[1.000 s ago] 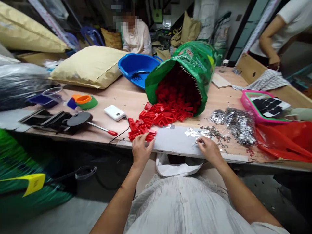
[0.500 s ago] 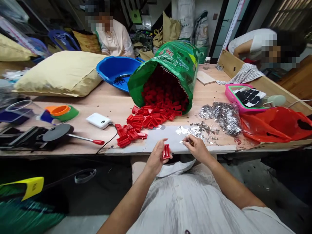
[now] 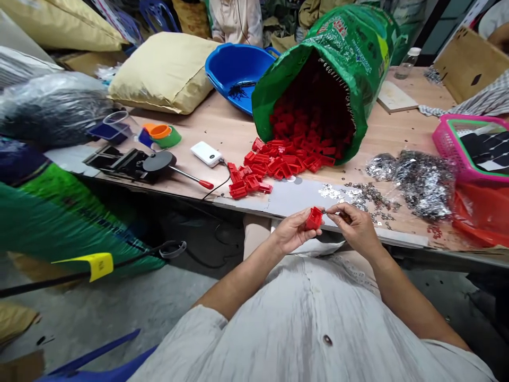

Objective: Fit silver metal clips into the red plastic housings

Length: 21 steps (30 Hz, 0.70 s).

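My left hand (image 3: 293, 232) is closed round a small red plastic piece (image 3: 314, 218), held just off the near table edge. My right hand (image 3: 355, 225) pinches a small metal piece (image 3: 328, 211) against the red piece's right side. More red plastic pieces (image 3: 270, 170) spill across the table from a tipped green sack (image 3: 338, 58). Small silvery metal pieces (image 3: 350, 195) lie scattered on a grey board (image 3: 290, 197) right in front of my hands.
A clear bag of metal pieces (image 3: 421, 180), a pink basket (image 3: 445, 151) and a red bag (image 3: 481, 212) lie to the right. A white power bank (image 3: 205, 153), a red-handled black tool (image 3: 159, 163), a blue basin (image 3: 234, 71) and a beige sack (image 3: 167, 71) lie left. Another person (image 3: 236, 18) sits behind.
My left hand took a red piece from the pile and my right a metal piece from the board. Both hands came together off the table edge. The view swung right, then back left.
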{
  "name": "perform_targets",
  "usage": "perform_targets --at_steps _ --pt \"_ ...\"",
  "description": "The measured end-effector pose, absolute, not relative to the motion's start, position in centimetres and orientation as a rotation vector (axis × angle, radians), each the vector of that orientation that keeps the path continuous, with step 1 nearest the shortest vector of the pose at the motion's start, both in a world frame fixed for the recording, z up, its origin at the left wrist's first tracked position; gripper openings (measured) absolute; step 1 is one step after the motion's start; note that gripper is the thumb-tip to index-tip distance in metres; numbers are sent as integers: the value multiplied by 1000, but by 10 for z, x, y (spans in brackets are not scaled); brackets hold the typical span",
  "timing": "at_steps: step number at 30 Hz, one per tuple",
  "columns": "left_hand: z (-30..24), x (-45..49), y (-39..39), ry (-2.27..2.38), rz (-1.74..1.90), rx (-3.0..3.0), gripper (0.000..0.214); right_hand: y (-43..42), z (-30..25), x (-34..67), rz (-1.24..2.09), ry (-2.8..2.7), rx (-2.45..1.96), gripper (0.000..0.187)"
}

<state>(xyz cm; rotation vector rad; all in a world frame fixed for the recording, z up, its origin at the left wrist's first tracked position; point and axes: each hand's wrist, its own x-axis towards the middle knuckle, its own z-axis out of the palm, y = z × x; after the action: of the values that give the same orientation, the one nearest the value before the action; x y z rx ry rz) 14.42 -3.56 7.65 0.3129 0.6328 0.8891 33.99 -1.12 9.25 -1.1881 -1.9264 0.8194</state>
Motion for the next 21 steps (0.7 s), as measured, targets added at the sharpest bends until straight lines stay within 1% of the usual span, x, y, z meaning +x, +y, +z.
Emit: perform_targets --at_steps 4,8,15,18,21 --pt "71 146 -37 679 900 311 28 -8 90 341 728 -2071 -1012 12" --pt "71 148 -41 718 902 338 28 -5 92 342 636 -2213 -851 17" --pt "72 153 -44 717 896 352 33 -3 94 343 569 -2314 -780 19" --pt "73 155 -45 687 915 337 36 -2 95 344 623 -2354 -781 21" --pt "76 155 -46 683 937 305 38 -1 100 346 773 -2332 -777 24"
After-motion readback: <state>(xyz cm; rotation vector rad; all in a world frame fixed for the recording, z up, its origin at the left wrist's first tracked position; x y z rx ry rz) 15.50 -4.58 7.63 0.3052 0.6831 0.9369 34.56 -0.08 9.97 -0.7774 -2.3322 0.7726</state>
